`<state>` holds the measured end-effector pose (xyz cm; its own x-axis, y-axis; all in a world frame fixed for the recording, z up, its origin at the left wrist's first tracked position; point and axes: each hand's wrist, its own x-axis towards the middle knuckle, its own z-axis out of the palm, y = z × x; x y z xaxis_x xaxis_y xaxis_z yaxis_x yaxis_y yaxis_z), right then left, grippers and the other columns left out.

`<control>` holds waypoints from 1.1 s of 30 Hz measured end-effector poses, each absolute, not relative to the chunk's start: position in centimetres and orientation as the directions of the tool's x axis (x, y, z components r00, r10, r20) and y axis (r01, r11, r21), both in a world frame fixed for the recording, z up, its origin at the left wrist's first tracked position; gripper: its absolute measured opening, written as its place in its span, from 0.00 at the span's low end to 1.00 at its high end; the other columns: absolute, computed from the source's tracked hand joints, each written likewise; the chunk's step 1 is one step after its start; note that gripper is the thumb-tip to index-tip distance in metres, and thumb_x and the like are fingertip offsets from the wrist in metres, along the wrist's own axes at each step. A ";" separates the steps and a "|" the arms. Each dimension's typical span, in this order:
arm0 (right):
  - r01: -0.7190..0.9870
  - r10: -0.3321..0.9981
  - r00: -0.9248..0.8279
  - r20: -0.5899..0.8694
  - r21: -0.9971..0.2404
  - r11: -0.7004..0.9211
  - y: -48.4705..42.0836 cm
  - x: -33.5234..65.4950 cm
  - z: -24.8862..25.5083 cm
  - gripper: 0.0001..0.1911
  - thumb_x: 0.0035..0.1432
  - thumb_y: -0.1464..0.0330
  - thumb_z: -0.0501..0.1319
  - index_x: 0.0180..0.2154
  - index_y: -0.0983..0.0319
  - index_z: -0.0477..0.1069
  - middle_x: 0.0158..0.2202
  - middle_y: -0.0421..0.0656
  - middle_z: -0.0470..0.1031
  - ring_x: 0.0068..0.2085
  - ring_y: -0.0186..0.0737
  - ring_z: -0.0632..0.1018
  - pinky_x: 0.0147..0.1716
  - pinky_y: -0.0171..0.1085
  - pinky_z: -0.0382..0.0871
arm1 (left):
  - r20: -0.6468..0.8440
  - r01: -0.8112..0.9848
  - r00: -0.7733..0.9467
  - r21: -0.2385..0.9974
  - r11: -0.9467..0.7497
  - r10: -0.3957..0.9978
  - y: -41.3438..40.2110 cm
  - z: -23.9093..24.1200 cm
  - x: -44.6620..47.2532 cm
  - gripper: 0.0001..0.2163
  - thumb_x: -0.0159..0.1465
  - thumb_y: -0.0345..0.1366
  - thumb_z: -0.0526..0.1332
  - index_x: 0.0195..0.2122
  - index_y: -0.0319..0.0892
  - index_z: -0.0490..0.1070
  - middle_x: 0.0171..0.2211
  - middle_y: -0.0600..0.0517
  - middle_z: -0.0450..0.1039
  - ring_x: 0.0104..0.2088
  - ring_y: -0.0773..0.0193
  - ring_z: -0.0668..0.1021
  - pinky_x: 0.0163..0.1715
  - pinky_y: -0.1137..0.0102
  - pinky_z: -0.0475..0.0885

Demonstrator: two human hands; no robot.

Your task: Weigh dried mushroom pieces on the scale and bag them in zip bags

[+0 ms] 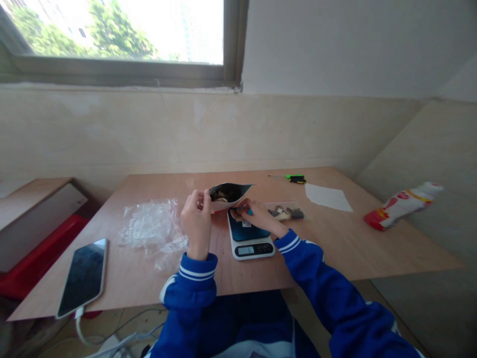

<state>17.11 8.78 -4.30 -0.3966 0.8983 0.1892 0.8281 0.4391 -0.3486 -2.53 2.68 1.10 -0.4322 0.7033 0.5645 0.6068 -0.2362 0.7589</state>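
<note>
While the open pouch [238, 190] with pale brown pieces [221, 198] is being held mouth upward near the rear left of the scale [253, 250], the left hand [196, 219] is pinching its left edge between thumb and fingers, and the right hand [257, 214], closed around a small blue tool [250, 212], is reaching over the platform. If the left pinch is loosening, the pouch could be tipping and spilling its pieces; if the right hand is pressing down, the scale's reading could be going wrong, while a clear bag [294, 204] is lying nearby.
</note>
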 end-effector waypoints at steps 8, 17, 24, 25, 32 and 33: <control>0.807 0.915 -0.366 0.170 -0.431 0.403 9.8 17.7 -4.7 0.08 0.61 0.66 0.59 0.41 0.60 0.73 0.46 0.47 0.76 0.50 0.46 0.74 0.49 0.44 0.64 | 0.567 0.620 -0.436 0.752 -0.223 0.699 2.8 1.4 -2.9 0.12 0.67 0.42 0.55 0.28 0.43 0.67 0.25 0.54 0.69 0.26 0.68 0.71 0.28 0.73 0.62; 0.738 0.852 -0.508 0.129 -0.445 0.507 8.9 21.9 -3.8 0.20 0.54 0.65 0.66 0.48 0.65 0.70 0.47 0.51 0.74 0.49 0.49 0.74 0.50 0.45 0.66 | 0.569 0.607 -0.430 0.757 -0.242 0.701 2.6 1.4 -2.8 0.12 0.67 0.42 0.54 0.28 0.43 0.68 0.26 0.53 0.71 0.27 0.67 0.73 0.28 0.73 0.64; 0.776 0.895 -0.435 0.096 -0.463 0.427 8.6 21.7 -3.2 0.13 0.60 0.65 0.61 0.44 0.66 0.72 0.43 0.50 0.77 0.45 0.47 0.77 0.46 0.43 0.69 | 0.556 0.606 -0.436 0.763 -0.226 0.708 2.6 1.4 -2.7 0.12 0.67 0.42 0.55 0.29 0.43 0.68 0.27 0.53 0.71 0.27 0.68 0.73 0.27 0.73 0.64; 0.778 0.892 -0.437 0.110 -0.452 0.437 8.7 21.6 -3.1 0.13 0.60 0.65 0.61 0.43 0.65 0.73 0.43 0.51 0.77 0.46 0.48 0.76 0.47 0.44 0.68 | 0.554 0.605 -0.437 0.764 -0.224 0.709 2.5 1.5 -2.7 0.12 0.67 0.42 0.55 0.29 0.43 0.68 0.27 0.53 0.71 0.27 0.68 0.73 0.28 0.73 0.64; 0.672 0.871 -0.325 0.369 -0.557 0.487 7.2 21.2 2.2 0.09 0.61 0.71 0.54 0.36 0.63 0.73 0.36 0.45 0.77 0.36 0.40 0.76 0.37 0.38 0.70 | 0.550 0.605 -0.438 0.766 -0.220 0.711 2.2 1.5 -2.5 0.11 0.66 0.41 0.56 0.29 0.43 0.67 0.28 0.54 0.71 0.27 0.68 0.72 0.28 0.73 0.63; 0.638 0.860 -0.318 0.400 -0.580 0.506 6.5 20.9 3.7 0.09 0.61 0.71 0.54 0.35 0.62 0.73 0.34 0.43 0.76 0.33 0.38 0.76 0.35 0.37 0.69 | 0.553 0.606 -0.437 0.764 -0.221 0.709 2.1 1.5 -2.5 0.11 0.66 0.41 0.56 0.29 0.43 0.67 0.28 0.54 0.71 0.27 0.68 0.72 0.28 0.73 0.63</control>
<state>20.89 6.50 3.66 -0.3185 0.8596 0.3995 0.6380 0.5061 -0.5804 -2.47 2.13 1.53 -0.4375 0.7095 0.5525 0.6064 -0.2209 0.7638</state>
